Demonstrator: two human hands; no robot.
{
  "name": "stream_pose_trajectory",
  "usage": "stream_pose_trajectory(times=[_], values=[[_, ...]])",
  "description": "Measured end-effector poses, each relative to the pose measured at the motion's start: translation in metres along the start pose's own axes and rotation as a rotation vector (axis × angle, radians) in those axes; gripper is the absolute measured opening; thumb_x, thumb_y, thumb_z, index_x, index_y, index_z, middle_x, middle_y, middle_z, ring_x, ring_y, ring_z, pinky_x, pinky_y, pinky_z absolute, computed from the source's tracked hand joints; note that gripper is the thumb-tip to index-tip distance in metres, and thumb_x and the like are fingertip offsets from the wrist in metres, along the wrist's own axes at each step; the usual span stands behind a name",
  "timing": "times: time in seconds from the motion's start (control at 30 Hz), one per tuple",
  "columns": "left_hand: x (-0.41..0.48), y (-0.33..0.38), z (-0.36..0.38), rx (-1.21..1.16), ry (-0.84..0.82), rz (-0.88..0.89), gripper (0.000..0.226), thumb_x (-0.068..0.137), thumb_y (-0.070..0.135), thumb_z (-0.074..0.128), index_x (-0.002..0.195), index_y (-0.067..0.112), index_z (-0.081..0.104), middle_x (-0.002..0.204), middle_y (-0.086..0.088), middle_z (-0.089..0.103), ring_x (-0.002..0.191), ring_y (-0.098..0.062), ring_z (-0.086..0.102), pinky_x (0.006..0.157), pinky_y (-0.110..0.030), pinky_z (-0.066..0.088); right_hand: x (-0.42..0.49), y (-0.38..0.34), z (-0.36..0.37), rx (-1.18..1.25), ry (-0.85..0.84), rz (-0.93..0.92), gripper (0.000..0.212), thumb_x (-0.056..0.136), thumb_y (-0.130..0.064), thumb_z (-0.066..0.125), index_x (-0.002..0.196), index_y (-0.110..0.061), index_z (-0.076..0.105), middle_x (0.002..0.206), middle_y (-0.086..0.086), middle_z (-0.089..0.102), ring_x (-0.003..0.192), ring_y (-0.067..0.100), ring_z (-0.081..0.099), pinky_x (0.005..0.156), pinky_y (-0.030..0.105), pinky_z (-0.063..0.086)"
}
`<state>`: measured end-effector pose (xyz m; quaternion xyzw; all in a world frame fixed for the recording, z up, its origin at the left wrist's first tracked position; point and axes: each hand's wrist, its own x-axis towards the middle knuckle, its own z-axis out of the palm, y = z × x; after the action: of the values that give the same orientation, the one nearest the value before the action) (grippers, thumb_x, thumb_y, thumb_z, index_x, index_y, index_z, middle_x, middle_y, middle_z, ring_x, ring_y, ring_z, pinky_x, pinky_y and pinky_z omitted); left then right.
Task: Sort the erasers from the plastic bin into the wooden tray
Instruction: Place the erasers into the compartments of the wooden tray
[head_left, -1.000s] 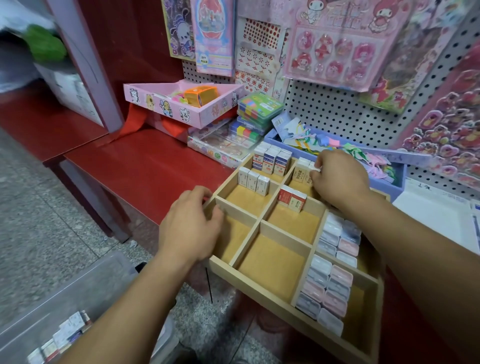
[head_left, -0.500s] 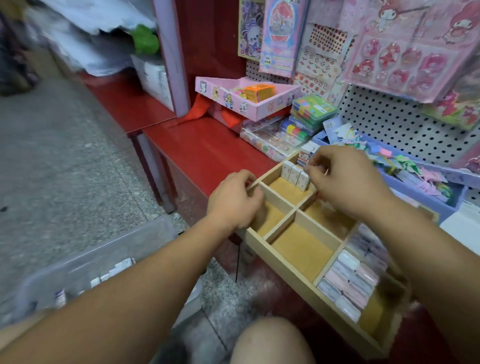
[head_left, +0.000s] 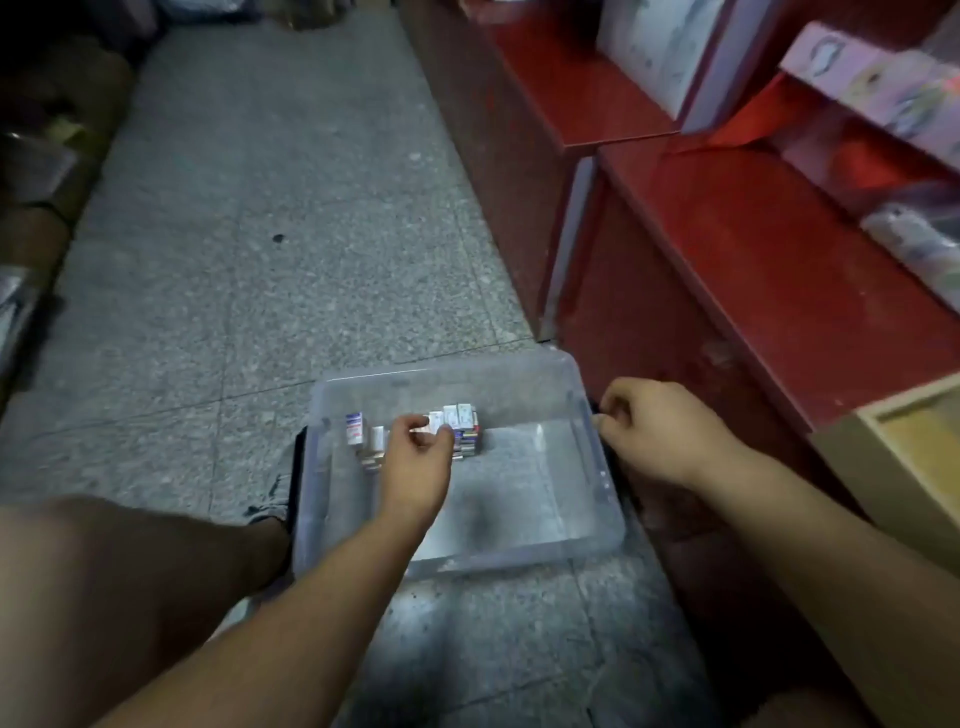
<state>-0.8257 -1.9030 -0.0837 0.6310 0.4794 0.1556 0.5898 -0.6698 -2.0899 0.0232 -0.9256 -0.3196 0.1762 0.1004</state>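
Observation:
The clear plastic bin (head_left: 602, 499) stands on the floor below me. A small pile of boxed erasers (head_left: 462, 423) lies at its far side, and one more eraser (head_left: 355, 428) stands upright to the left. My left hand (head_left: 418, 460) reaches into the bin and pinches a white eraser at the pile's edge. My right hand (head_left: 660, 431) is at the bin's right rim, its fingers curled over the edge. Only a corner of the wooden tray (head_left: 883, 447) shows at the right, on the red shelf.
A red shelf unit (head_left: 753, 249) runs along the right, with blurred stationery boxes (head_left: 893, 88) on it. Grey stone floor (head_left: 260, 234) stretches ahead. My bare knee (head_left: 119, 582) fills the lower left. Dark boxes line the left edge.
My view has swung from the tray down to the bin on the floor. Both hands left the tray; the left now reaches into the bin and the right is at its rim.

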Motion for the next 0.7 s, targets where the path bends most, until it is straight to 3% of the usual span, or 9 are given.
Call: stream_pose_trajectory(times=[0.1,0.2,0.27,0.3,0.43,0.57,0.63,0.7], values=[[0.036,-0.050,-0.026,-0.030,0.029,-0.181,0.019,0.094,0.023,0.065,0.107,0.021,0.051,0.086,-0.001,0.060,0.081,-0.024,0.058,0.080,-0.039,0.050,0.046,0.007,0.040,-0.088,-0.098,0.055,0.029,0.098,-0.046,0.054,0.103,-0.018,0.055,0.102,0.009,0.065,0.098,0.033,0.063,0.070,0.036,0.043],[0.078,-0.094,-0.020,-0.146,0.090,-0.336,0.036,0.081,0.036,0.075,0.105,0.024,0.052,0.098,-0.008,0.067,0.091,-0.030,0.066,0.093,-0.050,0.057,0.082,0.021,0.077,-0.101,-0.119,0.172,0.042,0.098,-0.057,0.044,0.114,-0.018,0.048,0.114,0.012,0.060,0.101,0.034,0.060,0.075,0.040,0.048],[0.104,-0.122,-0.008,-0.242,0.134,-0.454,0.057,0.058,0.058,0.075,0.099,0.026,0.051,0.103,-0.015,0.069,0.088,-0.030,0.065,0.095,-0.054,0.054,0.096,0.031,0.098,-0.032,-0.121,0.195,0.042,0.097,-0.061,0.040,0.107,-0.020,0.047,0.112,0.013,0.061,0.097,0.035,0.060,0.073,0.041,0.047],[0.113,-0.131,-0.001,-0.274,0.146,-0.498,0.061,0.056,0.060,0.074,0.101,0.025,0.052,0.100,-0.015,0.068,0.085,-0.028,0.063,0.094,-0.053,0.053,0.100,0.034,0.107,-0.004,-0.106,0.183,0.042,0.096,-0.062,0.039,0.105,-0.022,0.048,0.109,0.012,0.062,0.095,0.035,0.060,0.071,0.041,0.047],[0.138,-0.143,0.019,-0.359,0.245,-0.562,0.058,0.081,0.052,0.074,0.121,0.013,0.056,0.093,-0.007,0.066,0.082,-0.027,0.061,0.091,-0.045,0.052,0.098,0.031,0.133,0.003,0.027,0.080,0.035,0.099,-0.053,0.043,0.112,-0.021,0.051,0.099,0.006,0.060,0.085,0.033,0.057,0.066,0.039,0.046],[0.163,-0.179,0.042,-0.465,0.369,-0.565,0.076,0.051,0.076,0.071,0.107,0.026,0.056,0.103,-0.002,0.069,0.098,-0.026,0.069,0.102,-0.050,0.053,0.096,0.024,0.147,0.027,0.094,0.096,0.036,0.098,-0.048,0.046,0.119,-0.019,0.047,0.091,-0.001,0.050,0.079,0.027,0.052,0.065,0.039,0.045],[0.167,-0.173,0.044,-0.494,0.403,-0.564,0.073,0.055,0.071,0.073,0.107,0.022,0.060,0.102,-0.005,0.071,0.100,-0.031,0.071,0.100,-0.050,0.054,0.098,0.025,0.149,0.019,0.108,0.118,0.034,0.098,-0.049,0.046,0.117,-0.021,0.047,0.087,-0.002,0.049,0.076,0.025,0.052,0.063,0.039,0.046],[0.165,-0.157,0.044,-0.532,0.445,-0.559,0.053,0.072,0.052,0.081,0.110,0.019,0.063,0.106,-0.012,0.073,0.104,-0.035,0.070,0.100,-0.051,0.053,0.099,0.025,0.151,0.014,0.104,0.138,0.035,0.099,-0.053,0.044,0.117,-0.023,0.047,0.089,-0.002,0.050,0.078,0.025,0.054,0.065,0.042,0.050]])
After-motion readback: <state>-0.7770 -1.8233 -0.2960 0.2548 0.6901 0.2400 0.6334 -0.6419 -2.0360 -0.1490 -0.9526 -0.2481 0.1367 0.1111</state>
